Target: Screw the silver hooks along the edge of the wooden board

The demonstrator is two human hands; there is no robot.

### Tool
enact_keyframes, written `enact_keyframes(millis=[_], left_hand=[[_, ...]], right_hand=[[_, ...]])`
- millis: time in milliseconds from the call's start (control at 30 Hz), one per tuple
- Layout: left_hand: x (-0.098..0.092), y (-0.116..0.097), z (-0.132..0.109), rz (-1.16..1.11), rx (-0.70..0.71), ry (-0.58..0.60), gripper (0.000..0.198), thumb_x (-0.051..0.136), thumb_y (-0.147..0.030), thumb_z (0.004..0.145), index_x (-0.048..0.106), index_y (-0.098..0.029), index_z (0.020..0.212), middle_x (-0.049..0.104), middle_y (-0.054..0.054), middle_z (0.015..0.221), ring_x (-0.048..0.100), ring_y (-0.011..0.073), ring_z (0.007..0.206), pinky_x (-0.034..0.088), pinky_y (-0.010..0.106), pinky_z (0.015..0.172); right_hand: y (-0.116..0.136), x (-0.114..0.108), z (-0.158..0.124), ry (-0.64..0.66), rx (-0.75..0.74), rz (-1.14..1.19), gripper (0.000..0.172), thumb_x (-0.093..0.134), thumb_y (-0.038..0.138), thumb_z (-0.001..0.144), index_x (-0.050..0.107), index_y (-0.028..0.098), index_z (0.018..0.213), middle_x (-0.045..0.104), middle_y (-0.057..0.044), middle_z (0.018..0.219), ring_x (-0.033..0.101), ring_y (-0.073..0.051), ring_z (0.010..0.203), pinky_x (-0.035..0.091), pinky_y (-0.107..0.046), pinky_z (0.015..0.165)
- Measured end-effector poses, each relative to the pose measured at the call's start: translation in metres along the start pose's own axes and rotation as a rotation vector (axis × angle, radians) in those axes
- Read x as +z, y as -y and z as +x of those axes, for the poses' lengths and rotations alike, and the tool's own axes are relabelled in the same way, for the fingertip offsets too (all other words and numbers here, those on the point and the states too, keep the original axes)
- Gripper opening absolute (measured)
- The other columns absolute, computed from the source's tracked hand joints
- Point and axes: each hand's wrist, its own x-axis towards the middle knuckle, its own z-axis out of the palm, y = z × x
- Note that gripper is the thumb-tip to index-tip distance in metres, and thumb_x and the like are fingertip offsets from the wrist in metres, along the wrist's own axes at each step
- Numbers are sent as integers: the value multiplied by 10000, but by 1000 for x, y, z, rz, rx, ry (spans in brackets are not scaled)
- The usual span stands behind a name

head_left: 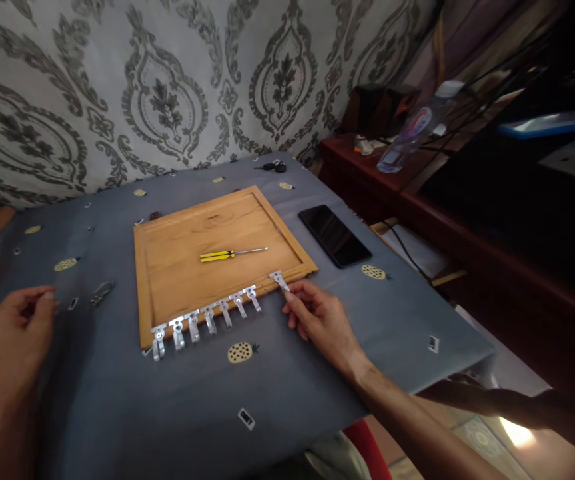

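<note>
A framed wooden panel (177, 260) lies flat on the blue-grey cloth. Along its near edge sits a row of several small metal hooks (207, 323). One more metal hook (279, 280) lies at the panel's right corner, and my right hand (320, 320) pinches its near end with thumb and fingertips. A yellow-handled screwdriver (231, 253) rests on the panel's middle. My left hand (14, 333) hovers over the cloth at the far left, fingers curled together, and what it holds, if anything, is hidden.
A black phone (334, 235) lies right of the panel. A metal clip (101, 292) and small bits dot the cloth (92, 400) at left. Keys (274, 166) lie at the table's far edge. A plastic bottle (412, 133) lies on the dark wooden furniture at right.
</note>
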Motion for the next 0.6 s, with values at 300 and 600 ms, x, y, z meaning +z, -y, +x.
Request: enact_keyframes(millis=[300, 600], left_hand=[[6, 12, 10, 124, 38, -62, 285, 513, -370, 730, 660, -199, 905, 568, -12, 708, 494, 142, 604, 354, 238, 623], [18, 30, 15, 83, 176, -61, 223, 492, -305, 815, 637, -169, 916, 662, 36, 788, 587, 178, 730, 443, 275, 709]], right_hand=[[-1, 2, 1, -51, 11, 9, 396, 623, 567, 802, 555, 192, 910, 602, 30, 581, 436, -81, 358, 324, -199, 335], [8, -2, -7, -79, -47, -98, 460, 691, 642, 732, 629, 203, 855, 640, -19, 596, 538, -134, 434, 416, -229, 385]])
